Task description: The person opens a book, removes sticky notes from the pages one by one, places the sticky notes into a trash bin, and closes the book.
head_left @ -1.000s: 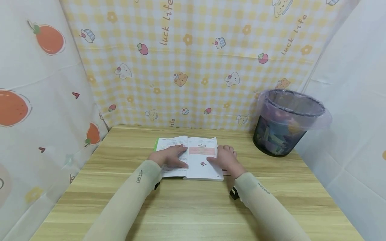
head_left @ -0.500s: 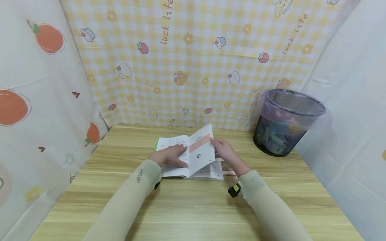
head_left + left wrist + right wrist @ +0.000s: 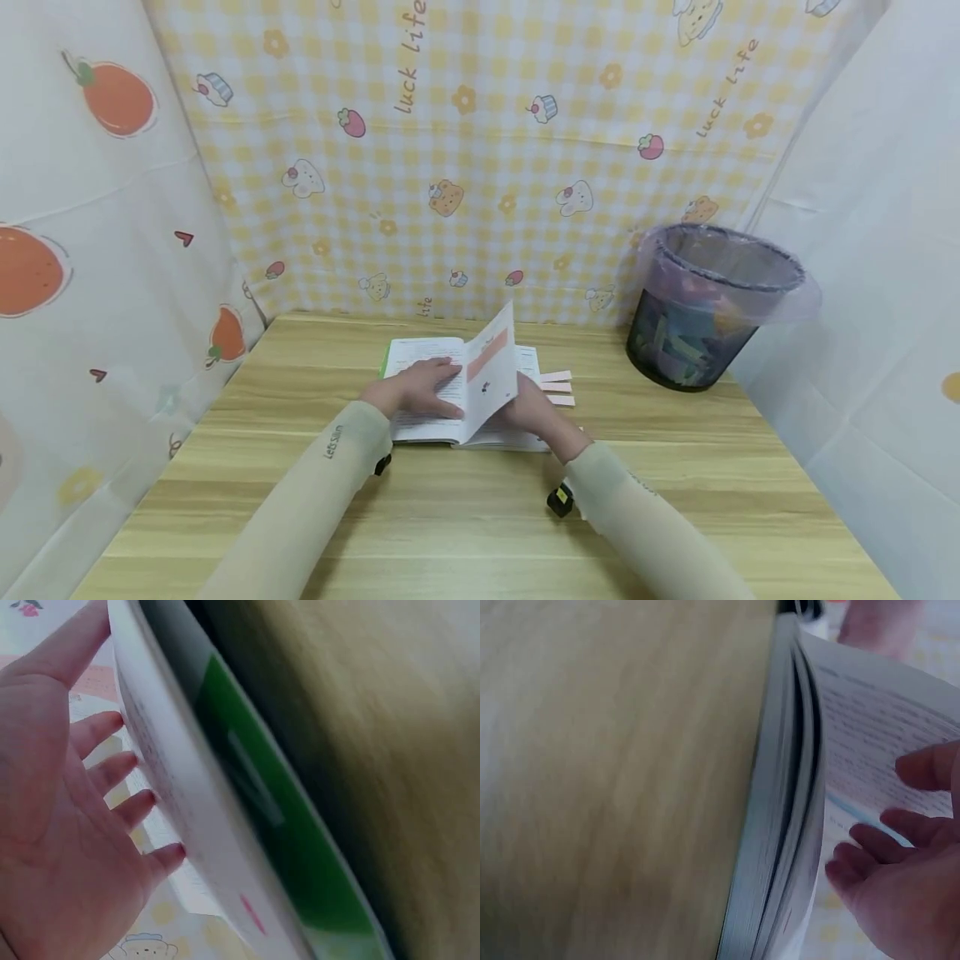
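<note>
An open book (image 3: pixel 420 348) with a green cover edge lies on the wooden table. My left hand (image 3: pixel 414 388) rests on its left page, fingers spread and straight; the left wrist view shows the fingertips (image 3: pixel 127 761) along the page. One right-hand leaf (image 3: pixel 491 371), printed with a pink band and a small flower, stands raised from the spine. My right hand (image 3: pixel 536 410) is behind that leaf, its fingers partly hidden in the head view. In the right wrist view the same hand (image 3: pixel 911 877) has loosely bent fingers beside the leaf's printed back, thumb apart from them.
Pale pink paper tabs (image 3: pixel 557 387) stick out from the book's right edge. A dark waste bin (image 3: pixel 678 333) with a purplish liner stands at the table's back right. Behind the table hangs a yellow checked curtain (image 3: pixel 480 233).
The flower leaf has risen from lying flat and leans further left. My right hand has moved from the page's right edge to behind the leaf, letting its edge go. The left hand stays.
</note>
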Demonstrator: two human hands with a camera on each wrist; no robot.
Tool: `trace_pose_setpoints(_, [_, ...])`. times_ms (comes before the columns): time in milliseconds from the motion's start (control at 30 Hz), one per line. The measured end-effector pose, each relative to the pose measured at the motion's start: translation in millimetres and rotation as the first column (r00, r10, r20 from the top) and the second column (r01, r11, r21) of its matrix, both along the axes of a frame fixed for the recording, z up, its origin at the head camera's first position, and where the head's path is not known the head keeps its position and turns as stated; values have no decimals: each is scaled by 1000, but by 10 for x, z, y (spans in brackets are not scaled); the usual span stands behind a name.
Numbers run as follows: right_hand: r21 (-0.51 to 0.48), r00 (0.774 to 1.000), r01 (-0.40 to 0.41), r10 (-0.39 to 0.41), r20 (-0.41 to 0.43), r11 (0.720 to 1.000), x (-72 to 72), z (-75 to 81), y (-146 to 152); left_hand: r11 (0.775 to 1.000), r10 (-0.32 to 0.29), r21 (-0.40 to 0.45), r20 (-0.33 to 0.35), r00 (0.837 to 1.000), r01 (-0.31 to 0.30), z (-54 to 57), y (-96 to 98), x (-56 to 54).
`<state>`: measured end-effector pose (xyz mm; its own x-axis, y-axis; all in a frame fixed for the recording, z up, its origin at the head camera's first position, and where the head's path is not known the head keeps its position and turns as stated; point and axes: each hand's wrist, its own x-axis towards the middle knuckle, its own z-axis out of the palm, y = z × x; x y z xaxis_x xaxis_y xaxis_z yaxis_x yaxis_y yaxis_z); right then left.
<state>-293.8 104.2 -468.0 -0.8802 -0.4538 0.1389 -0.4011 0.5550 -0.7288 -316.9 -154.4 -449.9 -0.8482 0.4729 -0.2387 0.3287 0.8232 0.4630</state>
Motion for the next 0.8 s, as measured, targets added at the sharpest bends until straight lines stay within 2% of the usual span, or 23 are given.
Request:
trace_pose_setpoints(67, [28, 999, -38, 38, 1, 999, 24, -21, -73, 1000, 23, 16, -9, 1000, -23, -32, -56, -3])
trace_pose_setpoints(167, [46, 997, -44, 41, 67, 998, 50, -45, -159, 996, 74, 49, -29, 997, -72, -69, -198, 0])
trace_pose_setpoints(367, [166, 999, -35, 33, 16, 986, 97, -69, -251, 992, 117, 69, -129, 985, -109, -100, -602, 29])
trace_pose_setpoints(433, [207, 999, -42, 39, 20, 978, 129, -57, -270, 988, 144, 72, -123, 982, -136, -102, -732, 47])
trace_pose_setpoints(600, [314, 994, -108, 99, 44, 943, 218, -20, -331, 976, 213, 71, -85, 973, -207, -72, -967, 95])
trace_pose_setpoints(700, [382, 991, -132, 126, 40, 915, 244, -23, -373, 973, 227, 70, -98, 969, -220, -70, -1083, 99])
trace_pose_setpoints(800, [420, 991, -136, 128, 46, 897, 268, -19, -403, 970, 238, 86, -114, 965, -229, -63, -1184, 97])
